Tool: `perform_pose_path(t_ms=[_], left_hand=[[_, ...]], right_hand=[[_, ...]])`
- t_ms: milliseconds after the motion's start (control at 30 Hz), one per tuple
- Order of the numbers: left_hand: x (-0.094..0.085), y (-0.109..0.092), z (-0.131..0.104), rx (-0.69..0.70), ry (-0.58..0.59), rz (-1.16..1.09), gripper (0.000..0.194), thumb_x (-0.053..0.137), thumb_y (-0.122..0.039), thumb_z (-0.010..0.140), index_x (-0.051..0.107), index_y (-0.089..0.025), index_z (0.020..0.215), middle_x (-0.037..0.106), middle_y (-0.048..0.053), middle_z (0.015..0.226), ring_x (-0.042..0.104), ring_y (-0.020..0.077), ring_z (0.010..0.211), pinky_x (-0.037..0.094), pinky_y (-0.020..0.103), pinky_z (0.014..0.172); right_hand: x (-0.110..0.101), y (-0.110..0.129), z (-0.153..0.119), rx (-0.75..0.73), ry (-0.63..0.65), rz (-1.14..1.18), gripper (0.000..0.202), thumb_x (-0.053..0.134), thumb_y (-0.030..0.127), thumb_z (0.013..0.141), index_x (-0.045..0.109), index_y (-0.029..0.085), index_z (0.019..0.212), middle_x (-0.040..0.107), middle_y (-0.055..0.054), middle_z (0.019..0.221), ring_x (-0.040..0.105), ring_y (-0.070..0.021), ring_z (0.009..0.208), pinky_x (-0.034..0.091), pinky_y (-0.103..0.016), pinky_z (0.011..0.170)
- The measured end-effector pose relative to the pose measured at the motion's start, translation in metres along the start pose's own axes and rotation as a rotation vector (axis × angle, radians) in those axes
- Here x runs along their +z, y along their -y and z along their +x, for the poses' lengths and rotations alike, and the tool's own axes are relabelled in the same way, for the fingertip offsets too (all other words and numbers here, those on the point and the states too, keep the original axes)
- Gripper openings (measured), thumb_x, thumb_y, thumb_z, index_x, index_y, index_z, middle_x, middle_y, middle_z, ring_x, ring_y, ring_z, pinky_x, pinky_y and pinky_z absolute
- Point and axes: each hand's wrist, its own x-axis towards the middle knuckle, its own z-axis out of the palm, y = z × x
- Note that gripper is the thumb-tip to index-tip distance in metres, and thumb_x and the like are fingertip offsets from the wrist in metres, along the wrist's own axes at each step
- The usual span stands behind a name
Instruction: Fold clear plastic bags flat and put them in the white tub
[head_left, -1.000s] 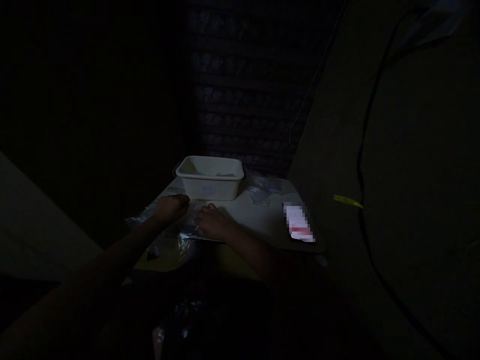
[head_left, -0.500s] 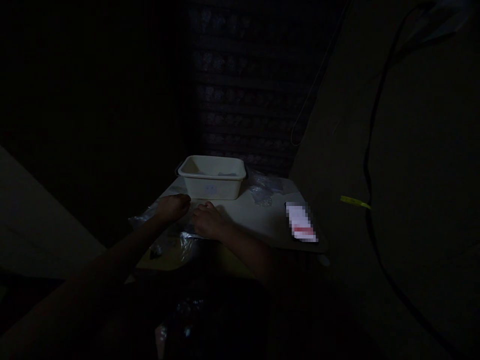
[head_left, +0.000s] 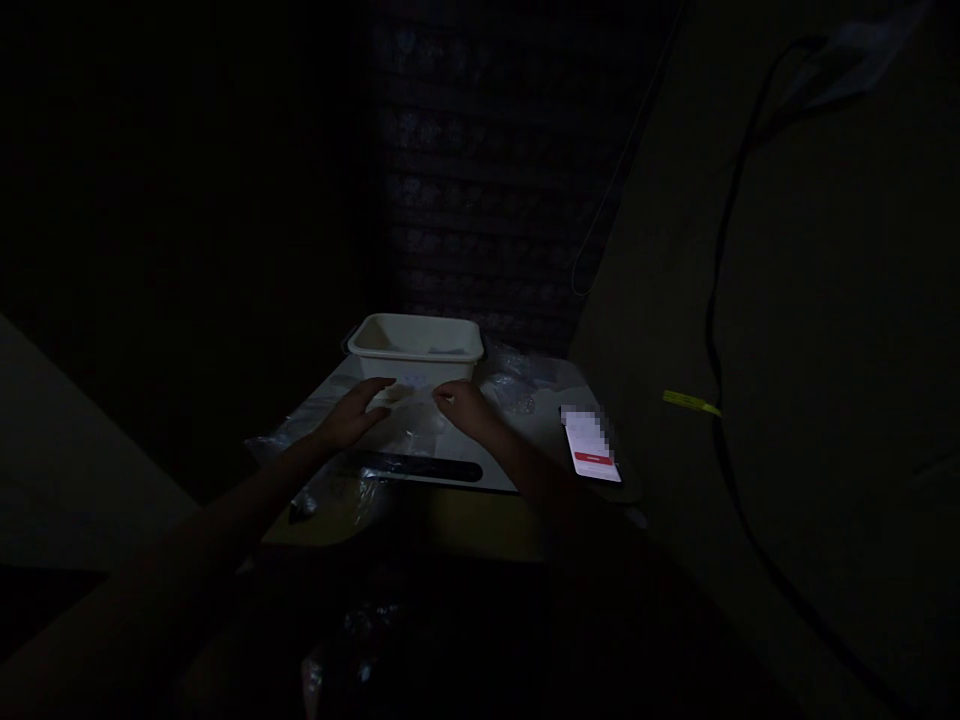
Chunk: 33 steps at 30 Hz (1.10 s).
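Note:
In the dim head view, my left hand point(head_left: 360, 412) is open, thumb and fingers apart, over the left part of a small white table point(head_left: 517, 455). My right hand point(head_left: 459, 404) is raised in front of the tub's right side, its fingers curled together; what they hold, if anything, is too dark to tell. Behind both hands stands a white rectangular tub point(head_left: 414, 340) with some pale pieces inside. Clear plastic point(head_left: 424, 420) lies between and below the hands. A dark slot point(head_left: 420, 467) runs along the table's near edge.
A lit phone point(head_left: 591, 445) lies on the right of the table. Crumpled clear plastic bags point(head_left: 514, 385) are right of the tub. More clear plastic point(head_left: 315, 490) hangs over the front left edge. A black cable point(head_left: 716, 300) with a yellow tag point(head_left: 690, 403) runs down the right wall.
My hands have moved apart: the right one went right and up, and the left one opened. The dark slot now shows. The view has shifted slightly.

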Motion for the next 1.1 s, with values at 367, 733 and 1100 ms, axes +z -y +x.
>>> perform_pose_path(t_ms=[367, 733, 1100], left_hand=[[0.035, -0.050, 0.014, 0.008, 0.184, -0.044, 0.088, 0.051, -0.054, 0.052, 0.022, -0.008, 0.121, 0.031, 0.015, 0.123, 0.029, 0.0256, 0.111, 0.026, 0.037, 0.089], [0.051, -0.081, 0.044, -0.106, 0.003, -0.220, 0.032, 0.038, -0.035, 0.066, 0.057, -0.011, 0.076, 0.060, 0.009, 0.079, 0.054, 0.0206, 0.078, 0.039, 0.032, 0.072], [0.031, -0.090, 0.042, -0.369, -0.207, -0.921, 0.021, 0.056, -0.028, 0.049, 0.056, -0.012, 0.063, 0.054, -0.001, 0.052, 0.050, 0.0098, 0.050, 0.041, 0.026, 0.056]], right_hand=[[-0.051, -0.021, -0.025, 0.218, -0.158, 0.326, 0.017, 0.042, 0.016, 0.067, 0.059, 0.014, 0.070, 0.059, 0.000, 0.068, 0.053, -0.0084, 0.051, 0.040, -0.018, 0.047], [-0.067, -0.037, -0.040, 0.347, -0.234, 0.400, 0.011, 0.036, 0.019, 0.071, 0.046, 0.017, 0.075, 0.052, 0.003, 0.063, 0.049, -0.0050, 0.041, 0.035, -0.014, 0.035], [-0.063, -0.052, -0.049, 0.228, -0.161, 0.403, 0.044, 0.050, 0.008, 0.055, 0.045, 0.015, 0.098, 0.053, -0.005, 0.094, 0.054, -0.0108, 0.072, 0.044, -0.022, 0.060]])
